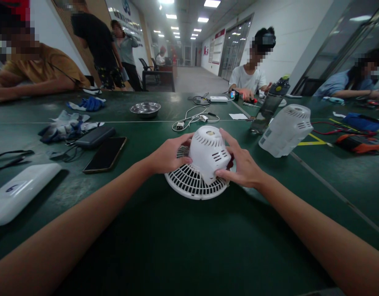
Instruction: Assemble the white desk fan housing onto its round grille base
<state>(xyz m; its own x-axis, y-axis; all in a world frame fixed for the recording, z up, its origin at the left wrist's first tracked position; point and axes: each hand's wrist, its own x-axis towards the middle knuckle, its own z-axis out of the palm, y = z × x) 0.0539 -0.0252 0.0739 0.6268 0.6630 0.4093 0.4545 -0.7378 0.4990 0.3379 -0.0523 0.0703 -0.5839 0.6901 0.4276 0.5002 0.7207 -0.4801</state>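
Observation:
A white vented plastic housing stands over a round white fan grille on the green table. My left hand grips the housing's left side, its thumb low near the grille and its fingers partly hidden behind. On the right side my right hand holds the same housing, thumb at its lower front and index finger near the top. A second white vented housing stands to the right, beside a clear bottle.
To the left are a phone, a black power bank, gloves and a white case. Farther back sit a metal bowl and white cables. An orange-black meter lies right. Several people are around the table.

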